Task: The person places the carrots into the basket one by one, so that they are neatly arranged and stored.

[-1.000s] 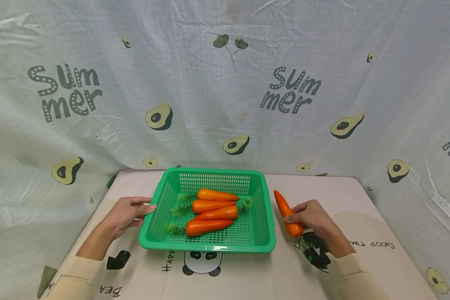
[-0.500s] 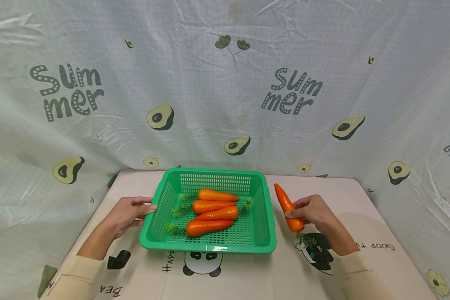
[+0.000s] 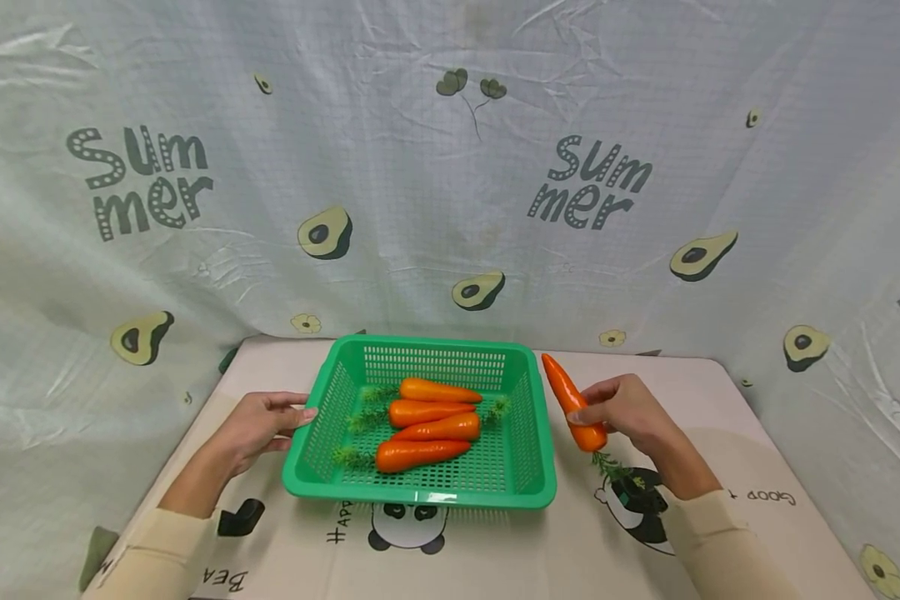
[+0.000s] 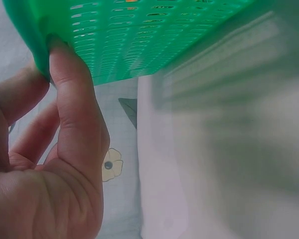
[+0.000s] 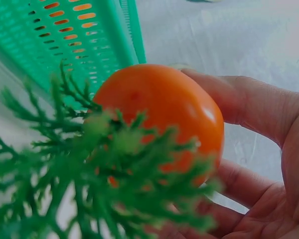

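A green plastic basket (image 3: pixel 487 500) with slotted walls stands on the table. My left hand (image 3: pixel 253 432) pinches its left rim; in the left wrist view the forefinger (image 4: pixel 72 99) lies along the outer wall. Several orange carrots (image 3: pixel 422 455) with green tops lie inside, most with their tops to the left. Just beyond the basket's right side, my right hand (image 3: pixel 630 415) grips another carrot (image 3: pixel 564 390) by its thick end, tip pointing away from me. In the right wrist view, feathery leaves (image 5: pixel 89 174) cover part of that carrot's blunt end.
The pale table (image 3: pixel 495 558) bears printed pandas and lettering. A light cloth (image 3: pixel 405 183) printed with avocados and "summer" hangs behind the table and at both sides.
My right hand has moved the held carrot slightly away from me, up in the head view. The left hand and the basket have stayed in place.
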The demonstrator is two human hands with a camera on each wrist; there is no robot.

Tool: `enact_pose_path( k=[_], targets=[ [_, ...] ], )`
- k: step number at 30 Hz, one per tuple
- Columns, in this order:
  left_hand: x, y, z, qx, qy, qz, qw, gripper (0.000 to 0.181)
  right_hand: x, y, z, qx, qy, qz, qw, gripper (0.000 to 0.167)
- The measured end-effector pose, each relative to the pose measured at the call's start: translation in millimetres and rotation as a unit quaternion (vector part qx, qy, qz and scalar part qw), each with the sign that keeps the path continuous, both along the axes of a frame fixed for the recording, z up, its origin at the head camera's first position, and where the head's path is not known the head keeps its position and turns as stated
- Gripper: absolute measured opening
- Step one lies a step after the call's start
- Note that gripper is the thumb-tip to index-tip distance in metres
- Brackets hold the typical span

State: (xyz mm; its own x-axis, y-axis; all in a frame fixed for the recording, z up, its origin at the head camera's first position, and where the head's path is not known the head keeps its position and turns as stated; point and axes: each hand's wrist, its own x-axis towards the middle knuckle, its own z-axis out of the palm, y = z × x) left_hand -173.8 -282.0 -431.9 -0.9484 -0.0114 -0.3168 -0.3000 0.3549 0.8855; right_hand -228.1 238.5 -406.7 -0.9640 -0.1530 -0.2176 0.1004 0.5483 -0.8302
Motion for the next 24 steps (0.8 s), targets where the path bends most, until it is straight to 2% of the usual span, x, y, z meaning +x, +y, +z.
enact_pose_path(
  k=[24],
  targets=[
    [0.2,0.4,0.5,0.000,-0.002,0.009,1.0000,0.058,-12.6,-37.2,24.8,0.000,0.009,0.094,0.9955,0.035]
  ],
)
